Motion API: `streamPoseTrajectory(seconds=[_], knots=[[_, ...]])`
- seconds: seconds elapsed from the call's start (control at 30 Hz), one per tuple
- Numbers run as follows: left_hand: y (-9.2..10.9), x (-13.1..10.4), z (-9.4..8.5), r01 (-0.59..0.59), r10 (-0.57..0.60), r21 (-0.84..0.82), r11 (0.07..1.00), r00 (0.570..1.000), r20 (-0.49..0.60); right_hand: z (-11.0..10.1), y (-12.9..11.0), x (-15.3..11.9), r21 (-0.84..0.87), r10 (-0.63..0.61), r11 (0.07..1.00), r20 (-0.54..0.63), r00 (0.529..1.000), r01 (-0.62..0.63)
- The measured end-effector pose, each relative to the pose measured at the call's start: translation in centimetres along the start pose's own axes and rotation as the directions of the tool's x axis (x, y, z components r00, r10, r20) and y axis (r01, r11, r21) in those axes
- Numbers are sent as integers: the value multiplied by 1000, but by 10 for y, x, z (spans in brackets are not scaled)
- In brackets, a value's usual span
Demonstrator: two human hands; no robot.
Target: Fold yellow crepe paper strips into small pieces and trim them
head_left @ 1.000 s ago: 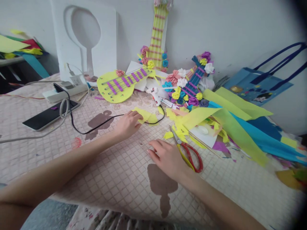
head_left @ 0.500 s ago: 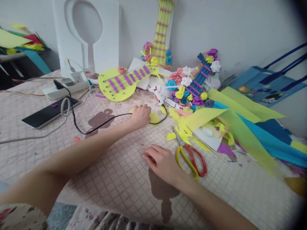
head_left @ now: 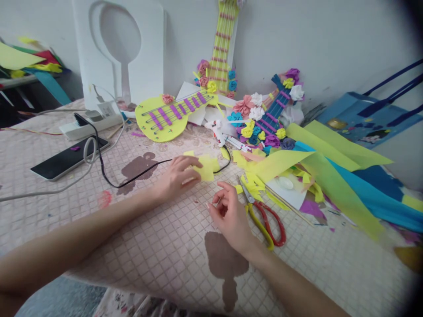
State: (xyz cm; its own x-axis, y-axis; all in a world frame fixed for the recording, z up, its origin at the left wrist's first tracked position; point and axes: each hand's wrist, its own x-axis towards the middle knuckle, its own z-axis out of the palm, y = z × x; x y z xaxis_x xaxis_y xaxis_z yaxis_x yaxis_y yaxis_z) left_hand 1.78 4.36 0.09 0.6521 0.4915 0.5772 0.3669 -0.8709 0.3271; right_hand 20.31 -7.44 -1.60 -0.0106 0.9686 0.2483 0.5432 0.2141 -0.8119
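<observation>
A thin square of yellow crepe paper (head_left: 207, 168) is held at the fingertips of my left hand (head_left: 178, 177), just over the table. The fingers are bent down on its near edge. To the right, my right hand (head_left: 229, 213) is half curled, thumb and fingers apart, and I see nothing in it. Beside that hand lie scissors (head_left: 264, 220) with one red and one yellow handle, blades pointing away. A white glue gun (head_left: 217, 131) stands beyond both hands, its black cord running behind the paper.
A yellow paper guitar (head_left: 168, 121) and a blue flower-trimmed one (head_left: 272, 112) lean at the back. Yellow and blue paper strips (head_left: 330, 176) with scraps spread on the right. A phone (head_left: 66, 158), a power strip (head_left: 89, 127) and cables lie on the left.
My left hand has come back toward me with the yellow paper in its fingers. My right hand has risen slightly and moved right, its fingers opening.
</observation>
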Motion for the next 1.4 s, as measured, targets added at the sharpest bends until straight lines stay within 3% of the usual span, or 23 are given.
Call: streamPoseTrajectory(seconds=[0.13,0.3,0.4,0.6,0.77,0.97,1.13,1.3,1.4], knots=[[16,-19,5,-79,80,-18,997,991,109,3,-1,2,-121,-40,992,42,998,45],[16,-14,2,-162,185,-118,980,959,214,4,2,5,-254,-103,961,42,994,111],[11,-14,-1,-155,196,-181,971,950,241,2,4,5,-293,-94,950,62,994,108],[12,-20,1,-39,108,-232,972,951,291,-1,2,3,-311,-87,940,185,979,143],[12,-21,3,-97,170,-246,964,940,296,-6,3,1,-273,-92,951,205,974,147],[12,-19,-5,-196,237,-161,967,922,305,-8,3,6,-183,-256,937,211,943,296],[16,-16,-14,-316,315,-67,946,860,402,-9,1,4,-288,-234,916,186,954,281],[21,-18,-19,-397,352,18,917,832,428,-14,-1,0,-278,-274,884,343,898,376],[22,-25,-21,-443,393,25,896,817,422,-14,2,1,-261,-319,871,343,883,416]])
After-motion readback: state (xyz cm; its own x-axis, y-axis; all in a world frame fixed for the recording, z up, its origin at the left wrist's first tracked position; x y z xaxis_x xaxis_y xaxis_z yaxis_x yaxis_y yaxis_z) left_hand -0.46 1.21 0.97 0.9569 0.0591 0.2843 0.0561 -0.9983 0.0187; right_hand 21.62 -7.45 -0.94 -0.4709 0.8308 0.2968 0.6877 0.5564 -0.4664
